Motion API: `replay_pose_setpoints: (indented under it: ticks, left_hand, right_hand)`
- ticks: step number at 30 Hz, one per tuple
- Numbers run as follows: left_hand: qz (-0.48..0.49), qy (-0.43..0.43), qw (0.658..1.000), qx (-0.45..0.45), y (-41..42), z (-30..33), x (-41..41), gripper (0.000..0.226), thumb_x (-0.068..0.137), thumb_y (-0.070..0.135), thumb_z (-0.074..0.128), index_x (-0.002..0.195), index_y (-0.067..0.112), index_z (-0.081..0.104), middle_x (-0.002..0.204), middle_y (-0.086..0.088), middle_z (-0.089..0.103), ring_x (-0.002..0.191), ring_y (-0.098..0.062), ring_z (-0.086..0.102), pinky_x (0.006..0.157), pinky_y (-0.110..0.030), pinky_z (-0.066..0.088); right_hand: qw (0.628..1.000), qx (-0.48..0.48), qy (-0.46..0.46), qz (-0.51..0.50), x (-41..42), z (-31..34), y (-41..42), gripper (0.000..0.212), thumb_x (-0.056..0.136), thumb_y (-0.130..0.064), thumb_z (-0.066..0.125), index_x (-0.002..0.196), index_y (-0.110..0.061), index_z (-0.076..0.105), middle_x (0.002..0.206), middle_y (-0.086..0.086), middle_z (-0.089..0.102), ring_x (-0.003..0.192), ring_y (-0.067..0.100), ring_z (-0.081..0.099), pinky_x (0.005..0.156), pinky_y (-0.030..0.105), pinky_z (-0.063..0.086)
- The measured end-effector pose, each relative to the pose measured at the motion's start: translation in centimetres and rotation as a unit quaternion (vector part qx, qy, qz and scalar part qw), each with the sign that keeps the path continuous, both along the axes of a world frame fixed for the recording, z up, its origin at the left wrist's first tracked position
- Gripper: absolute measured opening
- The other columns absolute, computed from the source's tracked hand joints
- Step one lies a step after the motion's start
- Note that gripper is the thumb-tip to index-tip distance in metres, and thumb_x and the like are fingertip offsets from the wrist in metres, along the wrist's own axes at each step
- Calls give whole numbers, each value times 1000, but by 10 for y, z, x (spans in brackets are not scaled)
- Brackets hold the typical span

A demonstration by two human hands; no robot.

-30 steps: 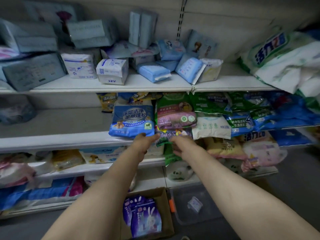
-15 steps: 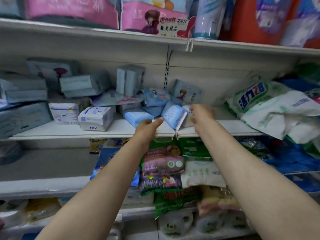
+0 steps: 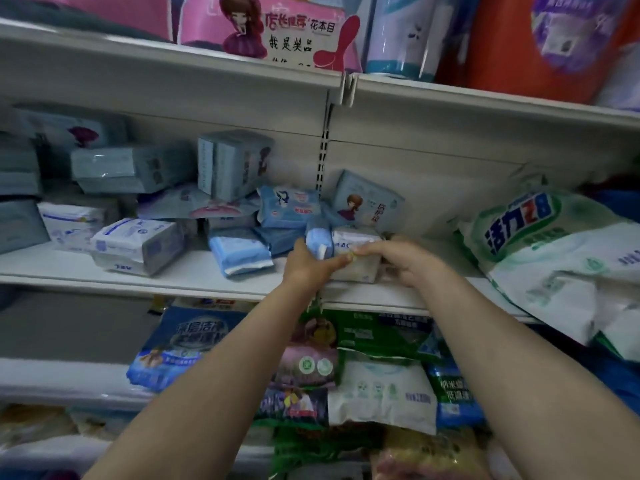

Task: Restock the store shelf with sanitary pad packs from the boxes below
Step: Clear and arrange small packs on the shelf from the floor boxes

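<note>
Two hands are seen at the middle shelf [image 3: 173, 271], both on packs lying near its front edge at the joint between the two bays. A blue pad pack [image 3: 317, 237] is gripped by the left hand [image 3: 304, 265]; it stands on edge, its long axis running front to back and tilted toward 11 o'clock. A white pad pack [image 3: 353, 252] touching it at 3 o'clock lies flat, its long axis left to right, and is grasped along its top by the right hand [image 3: 401, 259]. One blue pack lying flat [image 3: 239, 251] is seen at 9 o'clock of the hands. How many other packs are on the shelf cannot be told.
</note>
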State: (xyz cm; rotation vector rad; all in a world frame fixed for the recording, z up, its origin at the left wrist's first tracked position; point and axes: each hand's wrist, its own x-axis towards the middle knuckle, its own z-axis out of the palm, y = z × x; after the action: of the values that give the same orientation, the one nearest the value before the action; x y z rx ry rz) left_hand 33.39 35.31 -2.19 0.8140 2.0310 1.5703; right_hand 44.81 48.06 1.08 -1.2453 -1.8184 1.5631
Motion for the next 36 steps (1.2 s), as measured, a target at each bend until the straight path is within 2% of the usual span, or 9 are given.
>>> replay_pose_setpoints:
  ticks: [3,6,11,15,18,23,27,31,36]
  left_hand:
    - [61,28,998,-12,9,-2,-3,79,76,45,83,137,10,47,131,-9,58,118,-30,57,90,-34,44]
    - [136,19,988,71,11,-5,-5,55,83,52,71,122,14,61,115,-8,67,102,-28,62,82,-34,48]
    - [126,-171,951,224,17,13,-3,31,89,52,65,102,24,62,98,1,67,92,-16,64,83,-33,52]
    - [57,-314,920,230,26,20,-5,42,93,53,59,113,17,66,101,-2,72,90,-15,67,79,-29,53]
    - [31,-377,888,262,31,12,-7,46,93,50,59,118,13,68,96,-3,77,83,-16,71,72,-28,55]
    - [31,-371,890,263,40,7,-1,50,92,56,58,122,17,68,109,-6,76,103,-21,69,90,-37,56]
    - [28,-386,889,243,38,8,5,55,91,57,54,126,16,65,110,-6,74,101,-20,67,72,-31,53]
    - [12,-406,879,250,30,8,7,39,94,50,53,106,15,66,74,-3,69,61,-14,61,44,-19,45]
    - [-18,-388,891,235,8,7,18,43,94,51,51,119,19,65,100,-3,71,89,-16,66,73,-32,54]
  right_hand:
    - [999,-20,6,51,9,1,15,42,72,-25,88,107,-10,68,91,8,77,77,20,72,62,29,56]
    - [988,-87,124,21,8,5,31,22,82,-33,78,93,-16,70,74,2,75,69,17,69,63,27,56]
    - [953,-150,262,-33,-12,7,45,49,74,-64,72,94,-19,75,96,9,71,81,26,63,85,32,48]
    - [944,-161,283,-52,-28,9,42,60,76,-73,62,103,-22,76,107,7,74,109,27,62,111,43,37]
    - [944,-173,273,-64,-36,10,40,67,77,-77,56,113,-23,71,110,6,74,111,26,62,108,42,37]
    - [935,-194,294,-27,-43,1,29,72,80,-76,51,116,-17,70,101,12,74,94,28,65,82,36,50]
    - [927,-222,303,-20,-45,3,12,73,75,-69,56,122,-16,71,108,15,73,96,31,66,84,39,52]
    - [921,-224,315,-42,-38,3,1,72,74,-68,55,124,-18,70,120,14,70,102,31,60,78,36,50]
    - [897,-245,364,-63,-19,-1,-22,64,82,-67,52,114,-15,72,113,15,70,108,32,62,104,53,43]
